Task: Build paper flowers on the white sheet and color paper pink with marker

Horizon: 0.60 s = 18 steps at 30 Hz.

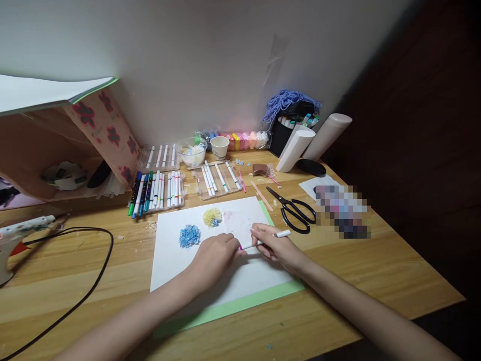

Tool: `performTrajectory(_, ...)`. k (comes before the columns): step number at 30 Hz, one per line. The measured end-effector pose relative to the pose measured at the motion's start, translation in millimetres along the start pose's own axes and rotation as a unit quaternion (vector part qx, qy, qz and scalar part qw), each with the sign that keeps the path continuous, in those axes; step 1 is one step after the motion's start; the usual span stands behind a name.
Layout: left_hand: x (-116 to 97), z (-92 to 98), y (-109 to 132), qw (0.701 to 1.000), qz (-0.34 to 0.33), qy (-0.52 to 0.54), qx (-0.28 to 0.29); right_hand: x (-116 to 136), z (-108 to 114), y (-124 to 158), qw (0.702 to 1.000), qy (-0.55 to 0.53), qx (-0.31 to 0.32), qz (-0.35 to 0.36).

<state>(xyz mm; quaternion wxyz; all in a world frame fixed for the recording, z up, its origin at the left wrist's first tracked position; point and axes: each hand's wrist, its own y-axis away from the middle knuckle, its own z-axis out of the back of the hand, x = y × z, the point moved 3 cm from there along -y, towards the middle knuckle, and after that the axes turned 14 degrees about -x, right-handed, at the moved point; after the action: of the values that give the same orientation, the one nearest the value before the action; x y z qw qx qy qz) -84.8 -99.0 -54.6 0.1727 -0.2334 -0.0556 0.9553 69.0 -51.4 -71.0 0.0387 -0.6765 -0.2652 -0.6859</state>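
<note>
My right hand (272,245) is closed round a slim white marker (284,233), whose rear end sticks out past my fingers. At the marker's other end, my left hand (221,250) pinches a small pink part (241,247); whether it is a loose cap or still joined, I cannot tell. Both hands are over a white sheet of paper (169,273) on a green backing (225,308). On the sheet sit a clump of blue shreds (190,236) and a yellow clump (212,217) with some blue at its edge. Faint pink marks lie beside them.
Black scissors (298,210) and a wooden stick (262,195) lie right of the paper. Behind it are marker trays (218,180), a bowl (191,152), a paper cup (220,147) and a pen holder (280,138). Leftward are a glue gun (22,228) and its black cable (107,260).
</note>
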Motion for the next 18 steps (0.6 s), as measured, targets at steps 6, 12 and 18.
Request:
performTrajectory(6,1,31.2,10,0.948,0.037,0.26,0.179,46,33,10,0.978,0.077,0.109,0.164)
performTrajectory(12,22,33.1,31,0.937,0.096,0.302,0.147,60,83,-6,0.945,-0.095,-0.168,0.264)
performTrajectory(18,12,0.7,14,0.988,-0.142,0.022,-0.059,9,29,-26,0.978,0.116,0.001,0.175)
